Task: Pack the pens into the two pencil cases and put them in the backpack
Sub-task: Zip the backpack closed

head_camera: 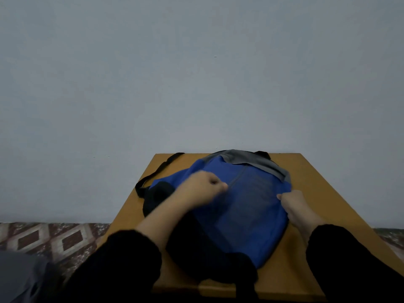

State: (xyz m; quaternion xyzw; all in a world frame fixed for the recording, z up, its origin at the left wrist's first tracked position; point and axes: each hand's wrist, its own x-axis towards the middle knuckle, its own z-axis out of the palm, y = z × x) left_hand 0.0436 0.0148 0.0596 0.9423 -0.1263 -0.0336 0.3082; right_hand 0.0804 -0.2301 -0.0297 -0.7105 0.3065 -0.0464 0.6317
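Note:
A blue backpack [247,206] with a grey top panel and black trim lies flat on the small wooden table [323,193]. My left hand [205,184] hovers over its left middle with fingers curled, blurred by motion; it seems to pinch something small near the zip line, though I cannot make out what. At the right edge of the bag, my right hand [293,204] grips the blue fabric. No pens or pencil cases are visible.
A black shoulder strap [157,171] trails off the bag toward the table's back left corner. A plain grey wall stands right behind the table. Patterned floor tiles [54,239] show at left, and a grey object [19,278] fills the bottom left corner.

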